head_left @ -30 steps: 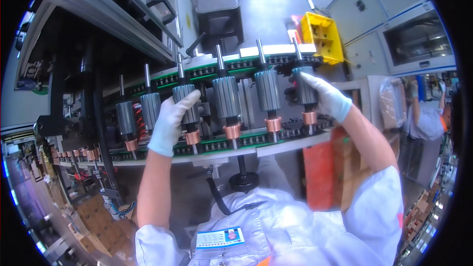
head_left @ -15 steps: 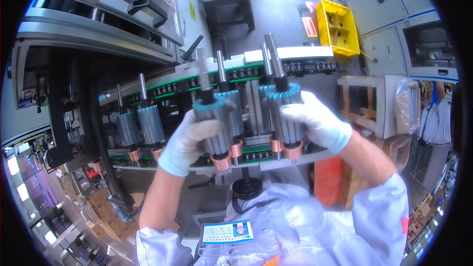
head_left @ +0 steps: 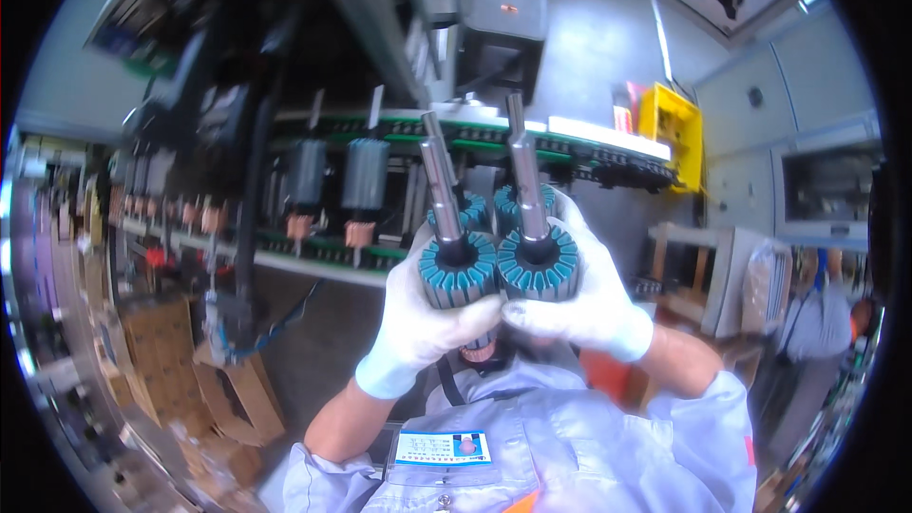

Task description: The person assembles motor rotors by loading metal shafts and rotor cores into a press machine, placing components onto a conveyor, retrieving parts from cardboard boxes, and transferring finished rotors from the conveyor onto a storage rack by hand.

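My left hand (head_left: 404, 323), in a white glove, is closed round a motor armature (head_left: 458, 271) with teal slot ends and a steel shaft. My right hand (head_left: 594, 299), gloved too, grips a matching armature (head_left: 538, 271) beside it. Both shafts point up and away from my chest. Right behind these, two more armatures (head_left: 472, 214) show partly between my hands; the fingers round them are mostly hidden. A copper commutator (head_left: 478, 351) peeks out beneath the left thumb. To the left, two armatures (head_left: 366, 176) stand upright on the chain conveyor (head_left: 475, 138).
More armatures (head_left: 190, 214) line the conveyor at far left, near a dark machine frame. Beyond the conveyor are a grey stool (head_left: 508, 9) and a yellow bin (head_left: 692, 123). Cardboard boxes (head_left: 237, 399) lie at lower left. Another person (head_left: 817, 323) is at the right edge.
Both hands have drawn closer together and toward my chest, bringing the armatures off the conveyor and tilting their slotted ends into view. My view has shifted and turned.
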`<state>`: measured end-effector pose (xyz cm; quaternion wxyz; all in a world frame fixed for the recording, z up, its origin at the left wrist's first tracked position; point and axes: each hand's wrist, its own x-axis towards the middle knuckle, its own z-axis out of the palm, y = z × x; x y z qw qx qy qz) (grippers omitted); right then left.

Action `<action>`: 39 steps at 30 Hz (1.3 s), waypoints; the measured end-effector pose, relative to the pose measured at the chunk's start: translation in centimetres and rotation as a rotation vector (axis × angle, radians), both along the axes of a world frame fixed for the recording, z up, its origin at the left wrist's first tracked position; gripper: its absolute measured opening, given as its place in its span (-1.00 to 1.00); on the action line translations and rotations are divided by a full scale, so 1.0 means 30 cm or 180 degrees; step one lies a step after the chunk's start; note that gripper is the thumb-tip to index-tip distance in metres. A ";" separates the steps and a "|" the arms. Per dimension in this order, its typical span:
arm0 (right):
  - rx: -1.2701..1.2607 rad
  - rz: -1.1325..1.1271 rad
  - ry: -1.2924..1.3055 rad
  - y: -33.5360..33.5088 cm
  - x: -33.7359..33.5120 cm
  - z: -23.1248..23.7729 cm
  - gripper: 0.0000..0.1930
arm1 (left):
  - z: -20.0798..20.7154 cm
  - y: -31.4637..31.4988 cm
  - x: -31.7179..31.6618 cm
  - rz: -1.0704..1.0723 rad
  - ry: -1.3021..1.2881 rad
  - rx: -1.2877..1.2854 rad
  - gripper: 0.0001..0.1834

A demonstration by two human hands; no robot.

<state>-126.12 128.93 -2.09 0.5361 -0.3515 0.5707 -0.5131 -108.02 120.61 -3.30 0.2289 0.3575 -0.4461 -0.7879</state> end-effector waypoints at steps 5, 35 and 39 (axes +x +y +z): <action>-0.0416 0.1218 -0.0198 0.059 0.088 0.018 -0.18 | 0.046 0.175 0.247 0.0381 -0.0316 -0.1429 -0.46; 0.1419 0.7320 -0.1083 1.236 2.118 -0.160 -0.21 | -0.215 2.313 1.286 0.6934 0.0815 -0.0814 -0.15; 0.1491 0.8617 -0.0289 1.588 2.479 -0.316 -0.43 | -0.363 2.544 1.379 0.7744 0.1236 -0.0954 -0.33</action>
